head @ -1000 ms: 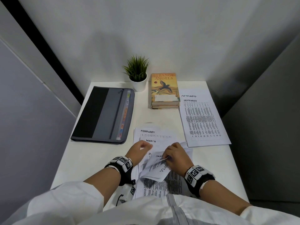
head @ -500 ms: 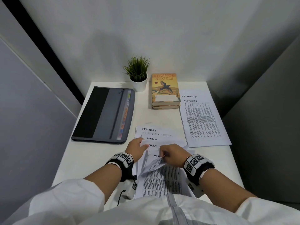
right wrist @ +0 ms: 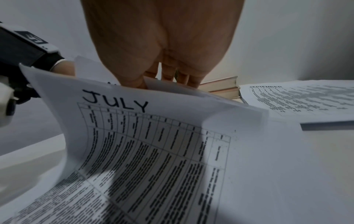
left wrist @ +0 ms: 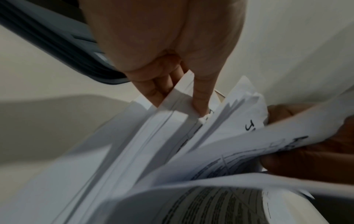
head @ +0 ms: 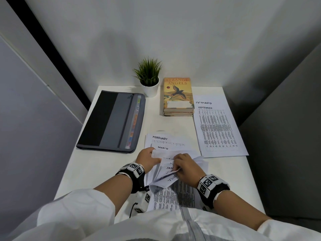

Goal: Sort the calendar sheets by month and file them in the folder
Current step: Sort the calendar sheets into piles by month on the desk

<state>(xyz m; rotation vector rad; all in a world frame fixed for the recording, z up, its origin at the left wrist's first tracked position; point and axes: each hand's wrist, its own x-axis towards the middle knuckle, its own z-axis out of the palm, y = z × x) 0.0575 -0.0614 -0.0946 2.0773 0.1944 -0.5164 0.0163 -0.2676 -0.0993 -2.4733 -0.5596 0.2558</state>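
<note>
A loose stack of white calendar sheets (head: 171, 195) lies at the desk's near edge, with the FEBRUARY sheet (head: 160, 138) and a MARCH heading showing at its far end. My left hand (head: 147, 158) pinches the upper left edges of several sheets (left wrist: 180, 103). My right hand (head: 184, 166) grips a bent-over bundle of sheet tops, and the JULY sheet (right wrist: 134, 136) curls up beneath it. A second pile with the SEPTEMBER sheet (head: 217, 129) on top and OCTOBER under it lies at the right. The grey zip folder (head: 112, 121) lies closed at the left.
A small potted plant (head: 149, 79) stands at the back of the white desk (head: 104, 169). Beside it is a stack of books (head: 178, 97), topped by "Strange Angels". Grey partition walls close in the desk on both sides.
My right hand has kept leafing through the stack, folding sheet tops back toward me. The left hand has shifted slightly along the stack's upper left edge. Both piles and the folder stay put.
</note>
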